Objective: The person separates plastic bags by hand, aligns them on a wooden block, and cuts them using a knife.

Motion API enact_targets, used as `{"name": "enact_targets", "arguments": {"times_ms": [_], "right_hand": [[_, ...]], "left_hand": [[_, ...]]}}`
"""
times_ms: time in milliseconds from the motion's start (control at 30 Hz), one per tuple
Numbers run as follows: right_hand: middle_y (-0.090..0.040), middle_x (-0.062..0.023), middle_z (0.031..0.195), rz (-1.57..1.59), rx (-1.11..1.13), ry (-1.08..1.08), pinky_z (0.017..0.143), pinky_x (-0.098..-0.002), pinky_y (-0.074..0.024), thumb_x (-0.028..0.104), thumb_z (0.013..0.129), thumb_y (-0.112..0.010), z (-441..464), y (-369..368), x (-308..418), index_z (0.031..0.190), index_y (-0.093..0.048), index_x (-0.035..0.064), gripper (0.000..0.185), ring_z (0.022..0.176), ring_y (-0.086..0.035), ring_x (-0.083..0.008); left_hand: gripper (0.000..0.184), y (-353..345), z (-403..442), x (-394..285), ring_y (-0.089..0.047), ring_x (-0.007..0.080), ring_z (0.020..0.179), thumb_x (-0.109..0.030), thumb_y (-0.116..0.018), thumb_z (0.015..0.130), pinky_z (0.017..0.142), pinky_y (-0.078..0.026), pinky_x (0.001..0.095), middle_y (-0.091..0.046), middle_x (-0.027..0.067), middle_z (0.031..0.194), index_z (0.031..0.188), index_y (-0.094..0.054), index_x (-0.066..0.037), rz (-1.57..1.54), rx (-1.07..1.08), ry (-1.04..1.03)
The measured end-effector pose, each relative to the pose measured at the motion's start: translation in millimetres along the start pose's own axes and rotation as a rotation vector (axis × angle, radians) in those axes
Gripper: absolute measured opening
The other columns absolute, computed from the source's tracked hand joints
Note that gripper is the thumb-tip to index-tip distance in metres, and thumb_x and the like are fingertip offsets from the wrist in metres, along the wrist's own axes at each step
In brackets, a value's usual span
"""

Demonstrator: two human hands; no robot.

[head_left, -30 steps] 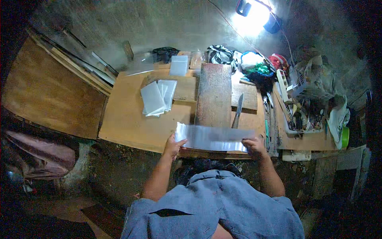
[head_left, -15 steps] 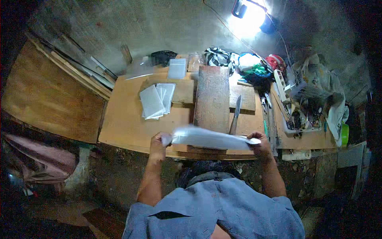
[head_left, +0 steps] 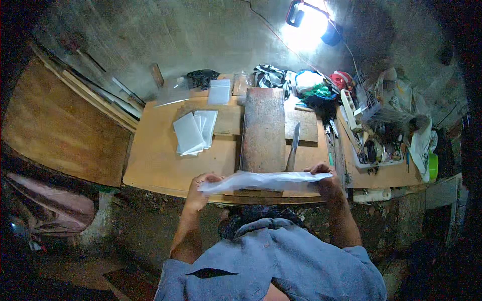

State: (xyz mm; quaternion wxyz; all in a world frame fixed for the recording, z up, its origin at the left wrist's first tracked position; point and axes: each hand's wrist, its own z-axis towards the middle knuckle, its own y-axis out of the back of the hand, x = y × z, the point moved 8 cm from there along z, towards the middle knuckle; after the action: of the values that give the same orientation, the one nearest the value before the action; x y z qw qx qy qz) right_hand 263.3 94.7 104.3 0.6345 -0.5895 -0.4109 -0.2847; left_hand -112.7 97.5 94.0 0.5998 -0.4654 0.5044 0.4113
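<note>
A strip of thin, whitish translucent plastic sheet [head_left: 266, 179] is stretched between my hands above the table's front edge, its left part a little blurred. My left hand [head_left: 203, 184] is closed on its left end, and my right hand [head_left: 325, 175] grips the right end. Behind the sheet a long dark wooden board [head_left: 264, 128] lies lengthwise. A knife [head_left: 294, 145] rests to the right of that board, blade pointing away from me. Left of the board is a small fanned stack of clear plastic sheets [head_left: 195, 133].
Another plastic packet [head_left: 219, 92] lies at the back of the wooden table [head_left: 150, 160]. Bundled cloths and bags [head_left: 314, 83] sit along the wall beneath a bright lamp [head_left: 309, 27]. A cluttered tray [head_left: 379, 163] and a power strip [head_left: 350, 106] are on the right.
The plastic sheet has dropped slightly toward me at its left end and looks narrower and more crumpled. Both hands keep hold of it. The whole view has shifted a little.
</note>
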Motion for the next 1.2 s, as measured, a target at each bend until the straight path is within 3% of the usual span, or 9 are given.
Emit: {"name": "enact_targets", "arguments": {"times_ms": [167,300,367,400,467,667,833,967,1200], "right_hand": [[-0.065,-0.0106,0.089,-0.18,-0.252,-0.225,0.072,-0.0312,-0.0544,0.009,0.072,-0.07,8,41,-27,0.092,-0.059,0.0037,0.023,0.079,-0.064,-0.0189],[-0.063,-0.0133,0.098,-0.299,-0.249,-0.181,0.075,-0.0307,-0.0513,0.014,0.072,-0.072,26,53,-46,0.102,-0.057,0.0011,0.035,0.085,-0.062,-0.0193],[-0.062,-0.0153,0.105,-0.958,-0.408,0.176,0.082,-0.0335,-0.0489,0.017,0.073,-0.073,35,54,-28,0.114,-0.053,0.0007,0.049,0.092,-0.06,-0.0233],[-0.062,-0.0153,0.105,-0.959,-0.403,0.183,0.082,-0.0335,-0.0489,0.017,0.073,-0.073,36,36,-18,0.114,-0.053,0.0007,0.049,0.092,-0.06,-0.0233],[-0.05,-0.0149,0.125,-1.039,-0.145,0.095,0.101,-0.0398,-0.0369,0.019,0.078,-0.072,41,-38,2,0.128,-0.042,0.0031,0.06,0.119,-0.047,-0.0273],[-0.055,-0.0158,0.119,-1.116,0.179,0.522,0.099,-0.0414,-0.0391,0.02,0.078,-0.072,50,-146,42,0.128,-0.045,0.006,0.059,0.112,-0.053,-0.0285],[-0.065,-0.0106,0.09,-0.933,0.218,0.068,0.076,-0.0328,-0.0476,0.025,0.081,-0.068,64,-150,37,0.104,-0.058,0.0038,0.032,0.083,-0.061,-0.0189],[-0.063,-0.0075,0.082,-0.821,0.133,0.194,0.069,-0.0292,-0.0476,0.021,0.084,-0.064,67,-155,49,0.098,-0.058,0.0008,0.025,0.075,-0.058,-0.0128],[-0.062,-0.0068,0.082,-0.596,0.097,0.371,0.067,-0.0287,-0.047,0.013,0.086,-0.062,67,-171,49,0.096,-0.056,0.0004,0.017,0.073,-0.057,-0.012]], "left_hand": [[0.014,11,6,-3,-0.059,0.012,0.083,0.002,-0.063,0.082,0.079,-0.048,0.0281,-0.065,0.0025,0.09,0.095,-0.064,-0.001,0.139,-0.149,0.08],[0.016,-8,27,-38,-0.057,0.0089,0.077,-0.001,-0.065,0.082,0.072,-0.048,0.0261,-0.064,0.0016,0.084,0.097,-0.064,0.0,0.261,-0.133,0.028],[0.016,-21,41,-55,-0.06,0.0136,0.072,-0.006,-0.063,0.083,0.068,-0.048,0.0275,-0.065,0.0064,0.078,0.098,-0.064,-0.002,0.433,-0.103,-0.089],[0.016,-28,47,-67,-0.06,0.0136,0.072,-0.006,-0.063,0.083,0.068,-0.048,0.0275,-0.065,0.0064,0.078,0.098,-0.064,-0.002,0.433,-0.108,-0.095],[0.014,-61,56,-97,-0.062,0.021,0.069,-0.01,-0.06,0.085,0.065,-0.047,0.0318,-0.064,0.0137,0.078,0.096,-0.064,-0.003,0.729,0.085,-0.07],[0.016,-108,66,-128,-0.064,0.0327,0.075,-0.014,-0.061,0.08,0.064,-0.047,0.0382,-0.063,0.0199,0.08,0.091,-0.063,-0.003,0.904,0.371,-0.061],[0.014,-96,72,-139,-0.063,0.016,0.078,-0.005,-0.064,0.081,0.071,-0.049,0.03,-0.067,0.0085,0.085,0.095,-0.064,-0.003,0.638,0.294,-0.067],[0.025,-73,73,-123,-0.06,0.0123,0.088,-0.004,-0.067,0.082,0.081,-0.048,0.0278,-0.065,0.0016,0.099,0.106,-0.062,-0.002,-0.002,0.063,-0.066],[0.027,-97,58,-95,-0.058,0.0119,0.088,-0.017,-0.065,0.086,0.079,-0.046,0.0287,-0.065,0.0043,0.099,0.107,-0.062,-0.001,-0.145,-0.134,-0.04]]}}
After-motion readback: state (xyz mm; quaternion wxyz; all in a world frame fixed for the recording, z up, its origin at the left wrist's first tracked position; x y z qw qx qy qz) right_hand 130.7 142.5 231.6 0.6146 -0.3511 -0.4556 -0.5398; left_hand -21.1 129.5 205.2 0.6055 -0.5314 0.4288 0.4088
